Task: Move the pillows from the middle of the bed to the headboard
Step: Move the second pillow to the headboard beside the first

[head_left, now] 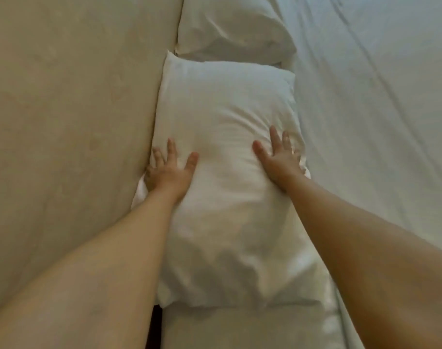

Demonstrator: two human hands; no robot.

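Pressing near pillow [227, 172] flat: left hand [168, 172], right hand [281, 159] spread, palms down. Pillow against headboard [71, 122], second pillow [230, 28] beyond. Push evenly, square to bed [378, 96] edge.

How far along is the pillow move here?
Nearly done, it seems. The far pillow already lies against the beige headboard. The near pillow sits beside it, also at the headboard, with the left hand and right hand flat on it. Only letting go looks left.
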